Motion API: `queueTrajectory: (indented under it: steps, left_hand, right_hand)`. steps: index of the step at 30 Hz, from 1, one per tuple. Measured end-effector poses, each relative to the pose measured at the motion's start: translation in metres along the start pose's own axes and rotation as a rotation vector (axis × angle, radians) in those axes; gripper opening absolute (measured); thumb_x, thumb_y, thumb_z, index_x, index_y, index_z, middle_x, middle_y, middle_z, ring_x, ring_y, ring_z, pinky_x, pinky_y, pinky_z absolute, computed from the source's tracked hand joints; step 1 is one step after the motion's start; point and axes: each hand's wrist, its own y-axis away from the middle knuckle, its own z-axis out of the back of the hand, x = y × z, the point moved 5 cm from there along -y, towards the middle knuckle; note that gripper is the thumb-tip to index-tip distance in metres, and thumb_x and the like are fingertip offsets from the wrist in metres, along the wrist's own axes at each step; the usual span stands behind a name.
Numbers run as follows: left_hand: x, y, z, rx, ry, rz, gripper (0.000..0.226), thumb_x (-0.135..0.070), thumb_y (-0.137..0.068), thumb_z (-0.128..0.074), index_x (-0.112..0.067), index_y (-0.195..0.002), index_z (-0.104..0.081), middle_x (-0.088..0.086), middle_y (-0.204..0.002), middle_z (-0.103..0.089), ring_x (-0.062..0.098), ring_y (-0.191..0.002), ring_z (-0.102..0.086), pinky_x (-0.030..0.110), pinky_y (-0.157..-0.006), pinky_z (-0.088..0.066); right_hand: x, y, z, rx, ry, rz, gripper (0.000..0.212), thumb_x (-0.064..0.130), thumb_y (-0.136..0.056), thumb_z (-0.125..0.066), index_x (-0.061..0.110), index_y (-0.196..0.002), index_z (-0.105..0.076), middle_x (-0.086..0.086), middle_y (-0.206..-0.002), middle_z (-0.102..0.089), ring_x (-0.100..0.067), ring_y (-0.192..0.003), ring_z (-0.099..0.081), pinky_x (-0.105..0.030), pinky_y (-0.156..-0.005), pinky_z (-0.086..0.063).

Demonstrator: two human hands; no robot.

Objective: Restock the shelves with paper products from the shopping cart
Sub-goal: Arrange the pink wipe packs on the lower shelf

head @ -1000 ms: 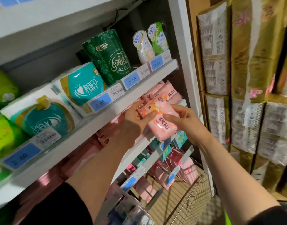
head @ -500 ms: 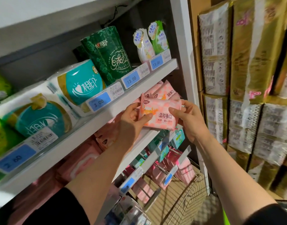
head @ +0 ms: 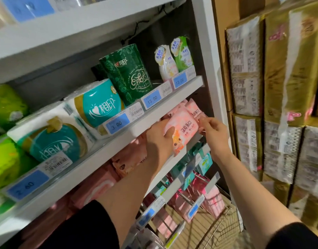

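Observation:
A pink pack of wipes (head: 184, 131) with red lettering and a cartoon face is tilted upright at the front of the second shelf (head: 194, 141), just under the upper shelf's edge. My left hand (head: 159, 141) grips its left side, thumb across the front. My right hand (head: 214, 133) pinches its upper right corner with the fingertips. Behind it stand more pink packs (head: 194, 108) of the same kind. The shopping cart is out of view.
The upper shelf (head: 118, 141) carries teal tissue rolls (head: 98, 103), a dark green pack (head: 127, 74) and two bottles (head: 174, 58) behind blue price tags. Lower shelves hold pink and teal packs on wire racks (head: 208, 229). Gold-wrapped bulk packs (head: 280, 87) are stacked at the right.
Both hands have pushed the pink pack up and back onto the second shelf, turning it more upright. My right hand slid from its side to its top right corner.

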Motion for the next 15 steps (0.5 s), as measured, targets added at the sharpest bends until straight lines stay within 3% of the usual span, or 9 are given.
queueTrajectory:
  steps: [2,4,8,12,15]
  left_hand:
    - [-0.01,-0.003,-0.003,-0.032,-0.18,-0.067,0.033,-0.014,-0.096,-0.056,-0.014,-0.129,-0.06,0.01,-0.125,-0.063,0.025,-0.117,-0.056,0.031,-0.098,-0.04]
    - [-0.013,-0.006,-0.005,-0.047,-0.222,-0.077,0.036,-0.015,-0.098,-0.053,-0.015,-0.134,-0.056,0.009,-0.134,-0.057,0.025,-0.125,-0.051,0.031,-0.101,-0.037]
    - [-0.007,-0.016,-0.011,-0.065,-0.305,-0.078,0.036,-0.021,-0.102,-0.044,-0.013,-0.136,-0.049,0.011,-0.14,-0.051,0.029,-0.129,-0.047,0.04,-0.104,-0.039]
    - [-0.006,-0.02,-0.013,-0.112,-0.488,-0.109,0.032,-0.021,-0.104,-0.036,-0.005,-0.127,-0.051,0.017,-0.13,-0.056,0.03,-0.119,-0.055,0.036,-0.096,-0.045]
    - [0.007,-0.029,-0.013,-0.092,-0.502,-0.013,0.03,-0.02,-0.102,-0.037,-0.006,-0.125,-0.051,0.016,-0.124,-0.057,0.031,-0.117,-0.056,0.039,-0.098,-0.047]
  right_hand:
    - [-0.009,-0.001,0.001,-0.05,0.023,-0.026,0.021,0.014,-0.097,-0.055,-0.002,-0.086,-0.062,-0.005,-0.078,-0.064,-0.002,-0.068,-0.059,-0.017,-0.066,-0.049]
    - [-0.017,0.0,0.002,-0.064,0.056,-0.03,0.014,0.013,-0.096,-0.056,0.005,-0.087,-0.064,0.002,-0.081,-0.065,-0.002,-0.073,-0.06,-0.021,-0.072,-0.048]
    - [-0.029,0.001,0.007,-0.067,0.101,-0.028,0.009,0.014,-0.095,-0.057,0.013,-0.089,-0.064,-0.004,-0.094,-0.067,-0.016,-0.089,-0.063,-0.027,-0.08,-0.05]
    - [-0.04,0.006,0.008,-0.031,0.16,-0.035,0.01,0.014,-0.094,-0.058,0.012,-0.09,-0.066,-0.002,-0.091,-0.068,-0.016,-0.086,-0.063,-0.028,-0.077,-0.049]
    - [-0.045,0.011,0.01,-0.011,0.182,-0.035,0.012,0.009,-0.094,-0.056,0.01,-0.089,-0.067,-0.005,-0.09,-0.068,-0.021,-0.087,-0.064,-0.037,-0.082,-0.054]
